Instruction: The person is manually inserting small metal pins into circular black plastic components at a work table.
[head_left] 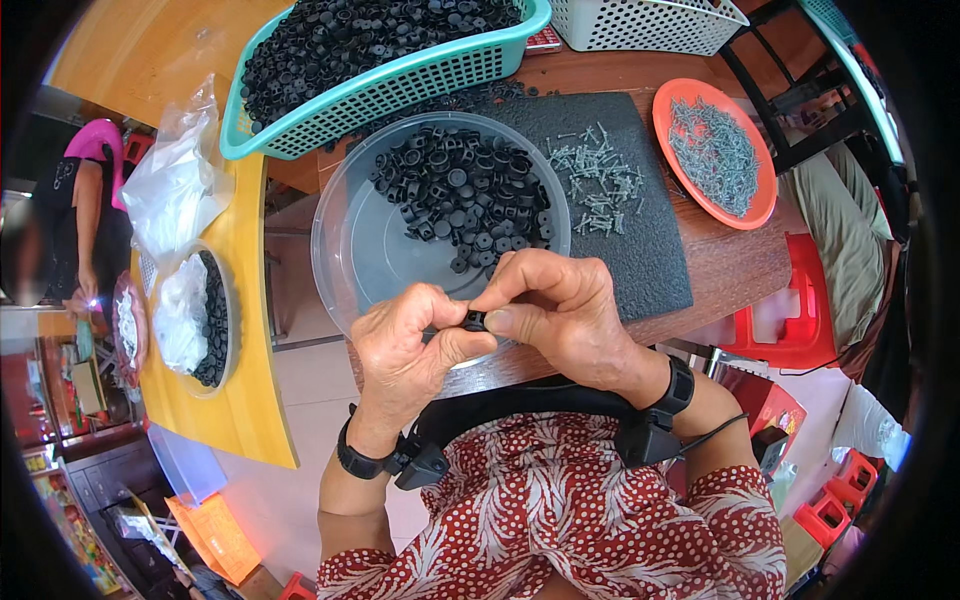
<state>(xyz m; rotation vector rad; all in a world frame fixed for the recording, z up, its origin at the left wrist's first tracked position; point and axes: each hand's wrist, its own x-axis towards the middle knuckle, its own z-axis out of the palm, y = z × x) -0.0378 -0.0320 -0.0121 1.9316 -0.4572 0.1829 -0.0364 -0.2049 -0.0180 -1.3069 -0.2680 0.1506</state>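
Note:
Between my two hands is a small round black plastic part (474, 320), held just off the near rim of a clear round tub. My left hand (408, 340) pinches it from the left with thumb and forefinger. From the right, my right hand (556, 312) grips the same part with thumb and forefinger; whether a screw is in those fingers is hidden. Behind my hands the clear tub (345, 250) holds many similar black plastic parts (460, 190), heaped toward its far right side. Loose silver screws (597, 180) lie on a dark mat (655, 250) right of the tub.
An orange plate (765, 205) of screws stands at the right. A teal basket (400, 92) full of black parts is behind the tub, beside a white basket (645, 28). On the yellow table (265, 400), left, are a bowl (232, 340) and plastic bags (180, 190). Another person (85, 220) sits far left.

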